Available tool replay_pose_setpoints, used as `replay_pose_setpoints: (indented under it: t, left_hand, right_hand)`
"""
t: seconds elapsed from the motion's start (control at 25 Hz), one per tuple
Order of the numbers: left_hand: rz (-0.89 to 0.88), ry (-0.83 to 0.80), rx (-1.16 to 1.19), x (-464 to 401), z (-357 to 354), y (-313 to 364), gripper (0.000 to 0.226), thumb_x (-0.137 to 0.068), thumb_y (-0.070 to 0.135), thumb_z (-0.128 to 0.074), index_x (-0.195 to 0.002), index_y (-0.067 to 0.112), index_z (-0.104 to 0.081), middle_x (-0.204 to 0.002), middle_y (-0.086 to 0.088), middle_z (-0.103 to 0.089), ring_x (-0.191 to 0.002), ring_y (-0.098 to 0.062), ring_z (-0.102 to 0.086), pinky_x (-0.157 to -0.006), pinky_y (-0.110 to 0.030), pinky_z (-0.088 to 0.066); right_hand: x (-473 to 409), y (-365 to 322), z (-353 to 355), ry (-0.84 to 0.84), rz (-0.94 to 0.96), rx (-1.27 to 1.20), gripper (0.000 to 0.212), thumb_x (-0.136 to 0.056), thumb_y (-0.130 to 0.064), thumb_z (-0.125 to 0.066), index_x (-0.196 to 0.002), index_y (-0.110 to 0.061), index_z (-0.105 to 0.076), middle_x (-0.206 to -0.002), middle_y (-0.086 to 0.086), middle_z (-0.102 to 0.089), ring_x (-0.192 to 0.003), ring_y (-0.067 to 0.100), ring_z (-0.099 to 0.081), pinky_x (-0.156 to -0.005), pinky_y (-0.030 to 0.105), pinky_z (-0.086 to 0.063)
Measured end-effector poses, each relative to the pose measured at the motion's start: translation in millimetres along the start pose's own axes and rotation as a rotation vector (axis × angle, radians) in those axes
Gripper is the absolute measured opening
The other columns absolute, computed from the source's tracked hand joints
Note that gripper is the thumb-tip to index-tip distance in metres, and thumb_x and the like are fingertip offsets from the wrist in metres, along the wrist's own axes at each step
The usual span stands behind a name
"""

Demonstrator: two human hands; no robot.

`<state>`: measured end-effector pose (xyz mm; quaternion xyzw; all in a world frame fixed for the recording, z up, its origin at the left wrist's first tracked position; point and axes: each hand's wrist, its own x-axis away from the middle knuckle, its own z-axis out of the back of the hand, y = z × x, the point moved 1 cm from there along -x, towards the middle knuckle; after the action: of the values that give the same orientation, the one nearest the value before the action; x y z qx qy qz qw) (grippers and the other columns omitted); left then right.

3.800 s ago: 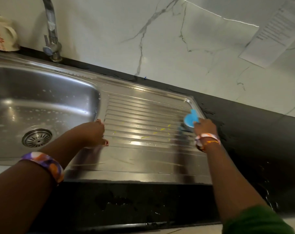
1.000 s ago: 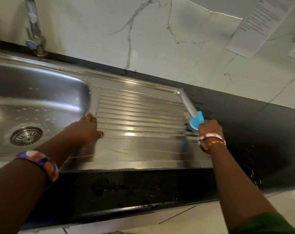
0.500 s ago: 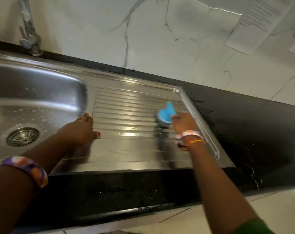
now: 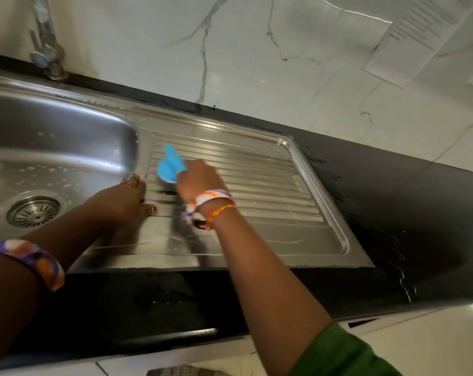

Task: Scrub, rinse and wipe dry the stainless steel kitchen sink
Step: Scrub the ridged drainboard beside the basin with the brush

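Right hand point(image 4: 200, 179) grips blue scrubber point(image 4: 170, 169) on sink point(image 4: 270, 240) drainboard ridges, near basin edge. Left hand point(image 4: 124, 202) flat, fingers straight, braced beside it. Risks: hands nearly touching, so collision likely w/ next stroke; wet steel may let braced palm slip; suds could reach countertop point(image 4: 392, 213).

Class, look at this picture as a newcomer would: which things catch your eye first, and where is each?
The bright blue scrubber, gripped by the right hand on the ribbed drainboard. Beside it, the left hand rests flat at the basin's edge, and the round drain gleams lower left.
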<state>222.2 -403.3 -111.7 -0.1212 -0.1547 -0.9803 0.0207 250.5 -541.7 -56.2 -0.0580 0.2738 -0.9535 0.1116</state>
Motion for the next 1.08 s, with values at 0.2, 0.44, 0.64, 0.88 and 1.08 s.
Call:
replay_pose_setpoints:
  t: [0.2, 0.44, 0.64, 0.88, 1.08]
  left_hand:
    - [-0.049, 0.043, 0.054, 2, 0, 0, 0.065, -0.095, 0.036, -0.047, -0.146, 0.005, -0.022, -0.154, -0.011, -0.018, -0.138, -0.025, -0.027, -0.11, -0.034, -0.028]
    - [-0.041, 0.035, 0.046, 0, -3, -6, 0.068, -0.095, 0.038, -0.046, -0.147, 0.005, -0.019, -0.157, -0.01, -0.009, -0.143, -0.024, -0.018, -0.112, -0.034, -0.024]
    - [-0.029, 0.057, 0.057, 6, 0, 0, 0.059, -0.094, 0.034, -0.05, -0.143, 0.008, -0.031, -0.154, -0.012, -0.021, -0.138, -0.027, -0.028, -0.108, -0.035, -0.029]
    - [-0.043, 0.042, 0.076, 4, -4, -7, 0.068, -0.094, 0.039, -0.047, -0.148, 0.008, -0.019, -0.158, -0.009, -0.007, -0.145, -0.026, -0.008, -0.114, -0.035, -0.019]
    - [0.002, 0.096, 0.162, 6, -8, -6, 0.063, -0.092, 0.038, -0.051, -0.142, 0.005, -0.031, -0.154, -0.012, -0.019, -0.142, -0.031, -0.017, -0.111, -0.042, -0.025]
  right_hand:
    - [14, 148, 103, 0.287, -0.535, 0.076, 0.034, -0.092, -0.011, -0.047, -0.121, 0.004, -0.057, -0.122, 0.023, -0.06, -0.108, 0.033, -0.059, -0.082, 0.032, -0.047]
    - [-6, 75, 43, 0.172, -0.198, 0.158, 0.036, -0.097, -0.016, -0.043, -0.129, -0.005, -0.051, -0.127, 0.018, -0.058, -0.119, 0.033, -0.054, -0.093, 0.034, -0.042]
    - [-21, -10, -15, -0.096, 0.019, -0.079, 0.037, -0.093, -0.01, -0.045, -0.127, -0.003, -0.055, -0.117, 0.018, -0.063, -0.105, 0.033, -0.059, -0.081, 0.031, -0.045]
    - [37, 53, 101, 0.148, -0.367, 0.023, 0.039, -0.098, 0.001, -0.035, -0.133, 0.016, -0.038, -0.111, 0.032, -0.058, -0.073, 0.016, -0.063, -0.049, 0.01, -0.039]
    - [8, 85, 83, 0.233, -0.416, 0.229, 0.037, -0.097, -0.013, -0.041, -0.13, 0.003, -0.05, -0.134, 0.022, -0.052, -0.122, 0.033, -0.05, -0.095, 0.03, -0.036]
